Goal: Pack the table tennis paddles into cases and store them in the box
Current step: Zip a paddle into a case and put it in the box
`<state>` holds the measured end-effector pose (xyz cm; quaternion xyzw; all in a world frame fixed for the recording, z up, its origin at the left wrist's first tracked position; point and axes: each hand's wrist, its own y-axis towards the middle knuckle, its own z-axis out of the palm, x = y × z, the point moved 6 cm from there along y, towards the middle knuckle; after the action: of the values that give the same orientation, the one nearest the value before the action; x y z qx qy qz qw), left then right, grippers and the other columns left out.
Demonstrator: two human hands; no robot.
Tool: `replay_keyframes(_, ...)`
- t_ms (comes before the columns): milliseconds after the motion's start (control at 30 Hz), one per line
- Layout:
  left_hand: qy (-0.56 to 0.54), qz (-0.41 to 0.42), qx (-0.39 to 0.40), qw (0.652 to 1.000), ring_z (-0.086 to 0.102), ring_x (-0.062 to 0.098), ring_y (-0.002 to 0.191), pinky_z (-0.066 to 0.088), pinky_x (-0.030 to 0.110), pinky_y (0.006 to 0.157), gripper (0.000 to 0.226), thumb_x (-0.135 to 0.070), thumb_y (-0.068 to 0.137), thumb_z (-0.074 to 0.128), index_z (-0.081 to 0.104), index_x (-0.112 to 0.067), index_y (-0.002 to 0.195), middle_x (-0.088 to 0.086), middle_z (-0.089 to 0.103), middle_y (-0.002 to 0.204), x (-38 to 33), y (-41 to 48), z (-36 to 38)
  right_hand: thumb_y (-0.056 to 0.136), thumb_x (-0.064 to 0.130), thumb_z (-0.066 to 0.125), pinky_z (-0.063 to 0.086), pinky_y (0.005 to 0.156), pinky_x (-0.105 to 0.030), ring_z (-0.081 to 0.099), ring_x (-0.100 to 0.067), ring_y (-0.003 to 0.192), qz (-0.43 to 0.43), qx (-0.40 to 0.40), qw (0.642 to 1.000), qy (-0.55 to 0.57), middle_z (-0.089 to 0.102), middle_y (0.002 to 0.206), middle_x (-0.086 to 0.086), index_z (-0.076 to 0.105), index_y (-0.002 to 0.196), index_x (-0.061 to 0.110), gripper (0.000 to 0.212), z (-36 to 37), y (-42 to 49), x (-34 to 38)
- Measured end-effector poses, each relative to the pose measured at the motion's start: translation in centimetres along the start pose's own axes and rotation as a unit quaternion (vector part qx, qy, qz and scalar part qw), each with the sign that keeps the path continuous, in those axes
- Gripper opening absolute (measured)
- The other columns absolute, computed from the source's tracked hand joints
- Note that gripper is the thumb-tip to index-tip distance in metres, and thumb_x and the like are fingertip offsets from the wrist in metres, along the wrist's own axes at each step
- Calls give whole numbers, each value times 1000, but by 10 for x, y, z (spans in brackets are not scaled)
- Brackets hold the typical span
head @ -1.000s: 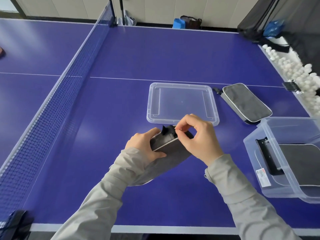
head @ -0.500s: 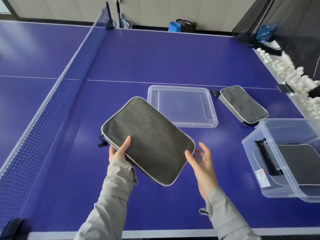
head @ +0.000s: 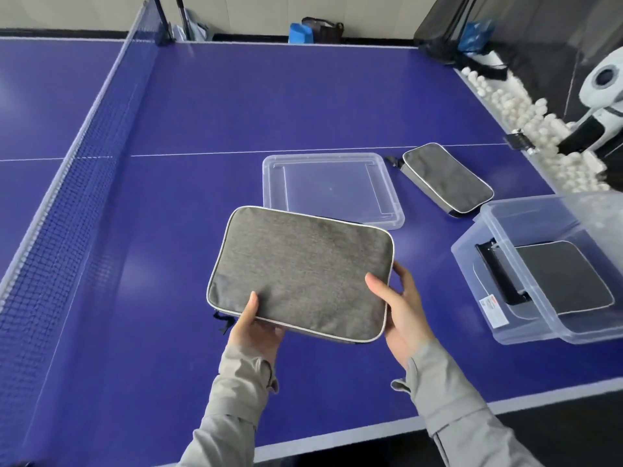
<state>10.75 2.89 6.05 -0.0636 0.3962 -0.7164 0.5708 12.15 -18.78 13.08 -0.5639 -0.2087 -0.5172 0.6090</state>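
Grey case [head: 300,271] held flat above the bench [head: 236,106], ready for the box [head: 553,274].

Left hand [head: 256,328] and right hand [head: 401,315] hold its near corners, fingers under and thumbs on top. Best to keep it level and carry it right of the fingers. The way there is open; the lid [head: 332,188] lies beyond the fingers. It should clear the box rim and lie on the case inside [head: 566,278].

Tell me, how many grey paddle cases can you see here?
3: one held in both hands, one lying on the table beyond the clear lid, one inside the clear box. More could lie beneath it.
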Motion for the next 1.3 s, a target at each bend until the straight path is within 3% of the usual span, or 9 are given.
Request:
replay_keyframes(100, 56, -6, 34, 998, 70, 23, 94, 55, 49, 81, 43, -51, 75, 53, 74, -21, 97, 4, 72, 106, -12, 0, -21, 63, 26, 77, 56, 63, -28, 71, -17, 93, -7, 2, 1000, -1, 74, 103, -1, 51, 121, 32, 64, -22, -5, 11)
replay_keyframes(233, 183, -7, 66, 981, 71, 16, 83, 60, 38, 68, 49, -56, 86, 38, 54, -28, 123, -2, 71, 102, -49, 2, -29, 66, 25, 74, 57, 62, -27, 71, -15, 89, -22, 1, 1000, -12, 74, 100, -1, 51, 125, 26, 64, -57, -11, 25)
replay_keyframes(300, 297, -13, 81, 951, 69, 11, 75, 58, 31, 58, 37, -43, 91, 48, 49, -31, 126, -3, 66, 103, -54, 2, -12, 67, 24, 72, 56, 60, -27, 71, -15, 86, -25, 3, 999, -19, 74, 98, -2, 53, 123, 25, 59, -74, -15, 30)
replay_keyframes(467, 464, 24, 110, 878, 69, 12, 86, 56, 36, 60, 64, -21, 56, 79, 59, -32, 116, -2, 69, 98, -22, -6, 43, 69, 25, 70, 56, 62, -31, 71, -17, 88, -26, 0, 999, -25, 74, 101, -1, 56, 120, 28, 53, -124, -25, 44)
replay_keyframes(567, 490, 41, 107, 864, 66, 14, 91, 58, 42, 68, 73, -27, 43, 86, 62, -34, 111, -3, 68, 98, 18, -19, 63, 70, 29, 69, 55, 74, -38, 69, -19, 95, -28, -2, 998, -56, 72, 106, 0, 57, 120, 29, 52, -168, -35, 61)
replay_keyframes(667, 489, 48, 121, 863, 62, 17, 93, 54, 45, 73, 72, -34, 38, 85, 62, -37, 106, 0, 63, 102, 61, -39, 78, 67, 35, 69, 55, 68, -31, 71, -10, 86, -45, -7, 994, -99, 74, 94, 8, 60, 110, 32, 44, -211, -47, 82)
replay_keyframes(833, 465, 60, 133, 873, 62, 20, 85, 56, 35, 57, 76, -21, 45, 85, 57, -31, 114, 0, 58, 96, 154, -72, 101, 61, 42, 76, 52, 84, -35, 66, -12, 100, -95, -23, 984, -152, 70, 107, 6, 61, 110, 37, 51, -303, -72, 116)
replay_keyframes(1000, 449, 77, 125, 881, 57, 20, 79, 50, 27, 48, 77, -3, 54, 81, 52, -23, 123, -3, 57, 94, 234, -94, 130, 49, 65, 81, 51, 80, -29, 64, -6, 102, -141, -64, 970, -188, 68, 107, 14, 62, 108, 45, 66, -384, -83, 144)
replay_keyframes(1300, 486, 155, 114, 852, 60, -5, 53, 50, 16, 46, 58, -2, 70, 78, 52, -26, 115, -8, 61, 99, 298, -92, 220, 64, 46, 78, 54, 68, -20, 66, -5, 98, -198, -98, 961, -168, 67, 108, 10, 65, 99, 39, 38, -454, -49, 216)
